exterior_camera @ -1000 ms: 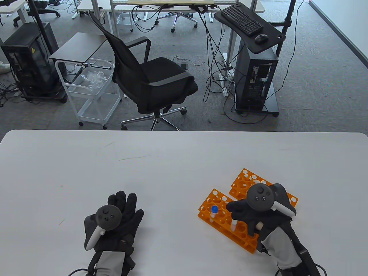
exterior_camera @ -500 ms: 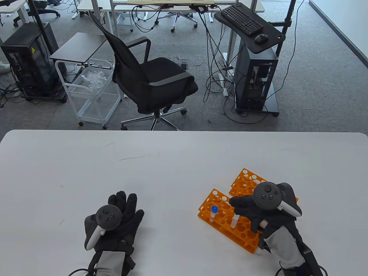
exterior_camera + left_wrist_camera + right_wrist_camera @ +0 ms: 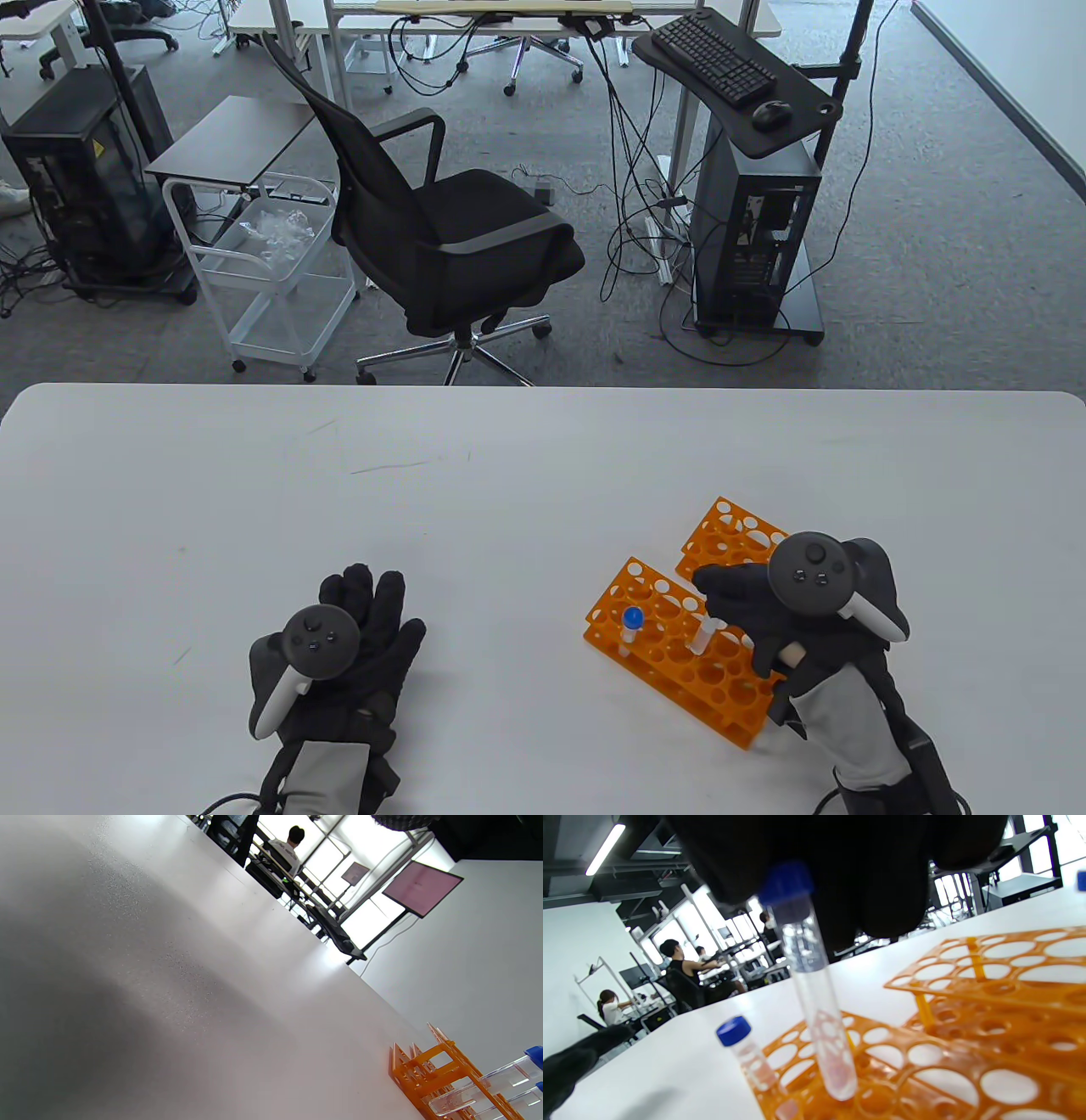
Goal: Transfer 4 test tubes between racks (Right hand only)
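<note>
Two orange racks lie at the table's right: a near rack (image 3: 679, 658) and a far rack (image 3: 730, 531). A blue-capped test tube (image 3: 630, 628) stands in the near rack's left end. My right hand (image 3: 734, 607) grips a second clear blue-capped tube (image 3: 702, 635) by its cap, upright over the near rack. In the right wrist view that tube (image 3: 814, 997) hangs from my fingers with its tip in a hole of the near rack (image 3: 925, 1069), beside the standing tube (image 3: 742, 1052). My left hand (image 3: 365, 611) rests flat on the table, empty.
The far rack (image 3: 1009, 971) lies just behind the near one. The near rack's end with two tubes shows at the left wrist view's lower right (image 3: 441, 1073). An office chair (image 3: 441, 229) and a computer cart (image 3: 747, 212) stand beyond the table's far edge.
My right hand has moved right and slightly away along the near rack, carrying the tube with it. The left hand has not moved.
</note>
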The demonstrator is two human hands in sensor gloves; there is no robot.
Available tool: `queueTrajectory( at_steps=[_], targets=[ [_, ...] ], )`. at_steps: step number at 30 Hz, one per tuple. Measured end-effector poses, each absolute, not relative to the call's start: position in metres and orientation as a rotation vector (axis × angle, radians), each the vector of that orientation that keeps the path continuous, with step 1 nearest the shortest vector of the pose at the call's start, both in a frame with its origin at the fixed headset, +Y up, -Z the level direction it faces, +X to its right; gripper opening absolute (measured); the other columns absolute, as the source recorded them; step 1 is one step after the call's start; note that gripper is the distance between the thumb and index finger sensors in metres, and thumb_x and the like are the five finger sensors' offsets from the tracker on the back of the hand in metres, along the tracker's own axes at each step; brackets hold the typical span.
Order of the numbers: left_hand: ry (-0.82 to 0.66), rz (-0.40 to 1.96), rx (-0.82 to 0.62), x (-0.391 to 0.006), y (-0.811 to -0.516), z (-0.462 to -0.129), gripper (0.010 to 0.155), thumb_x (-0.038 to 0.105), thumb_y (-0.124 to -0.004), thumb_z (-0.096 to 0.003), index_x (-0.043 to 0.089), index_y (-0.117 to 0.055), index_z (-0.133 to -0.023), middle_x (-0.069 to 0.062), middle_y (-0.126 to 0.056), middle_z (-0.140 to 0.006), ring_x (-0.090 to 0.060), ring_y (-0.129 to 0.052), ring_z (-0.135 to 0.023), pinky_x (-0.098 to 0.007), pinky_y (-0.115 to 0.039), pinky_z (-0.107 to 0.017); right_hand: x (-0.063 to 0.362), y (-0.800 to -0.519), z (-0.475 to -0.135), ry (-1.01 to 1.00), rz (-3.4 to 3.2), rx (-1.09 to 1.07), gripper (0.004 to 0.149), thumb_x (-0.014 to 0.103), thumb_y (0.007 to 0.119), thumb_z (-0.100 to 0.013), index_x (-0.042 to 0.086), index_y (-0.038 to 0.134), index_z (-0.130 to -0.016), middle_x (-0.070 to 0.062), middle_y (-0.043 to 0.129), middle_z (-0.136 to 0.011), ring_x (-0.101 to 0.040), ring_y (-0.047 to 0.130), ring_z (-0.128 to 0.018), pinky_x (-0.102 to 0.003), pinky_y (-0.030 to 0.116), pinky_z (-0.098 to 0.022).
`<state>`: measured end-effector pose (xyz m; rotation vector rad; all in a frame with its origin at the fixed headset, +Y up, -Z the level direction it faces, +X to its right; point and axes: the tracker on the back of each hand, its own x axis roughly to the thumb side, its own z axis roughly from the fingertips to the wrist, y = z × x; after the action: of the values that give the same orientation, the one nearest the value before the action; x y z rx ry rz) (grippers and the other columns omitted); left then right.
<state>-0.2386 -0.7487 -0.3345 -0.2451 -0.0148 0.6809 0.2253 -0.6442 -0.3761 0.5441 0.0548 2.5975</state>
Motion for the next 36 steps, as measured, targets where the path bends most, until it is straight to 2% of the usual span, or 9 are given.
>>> queueTrajectory(
  at_steps=[19, 36],
  targets=[
    [-0.022, 0.68, -0.244, -0.238, -0.749, -0.335, 0.067, 0.065, -0.048, -0.0571, 0.049, -0.014, -0.113, 0.018, 0.012, -0.115, -0.009, 0.024, -0.102, -0.04, 0.015, -0.076, 0.253, -0.639, -0.38, -0.194, 2.598, 0.412, 0.047, 0.024, 0.079, -0.048, 0.01, 0.08, -0.093, -0.02, 0.091, -0.085, -0.046, 0.084, -0.075, -0.067, 0.059, -0.06],
    [-0.029, 0.677, -0.251, -0.236, -0.749, -0.335, 0.068, 0.065, -0.047, -0.0571, 0.049, -0.014, -0.113, 0.018, 0.012, -0.115, -0.009, 0.024, -0.102, -0.04, 0.015, -0.076, 0.264, -0.653, -0.389, -0.338, 2.671, 0.322, 0.047, 0.023, 0.078, -0.048, 0.011, 0.079, -0.094, -0.019, 0.089, -0.088, -0.046, 0.083, -0.077, -0.067, 0.058, -0.061]
  ],
)
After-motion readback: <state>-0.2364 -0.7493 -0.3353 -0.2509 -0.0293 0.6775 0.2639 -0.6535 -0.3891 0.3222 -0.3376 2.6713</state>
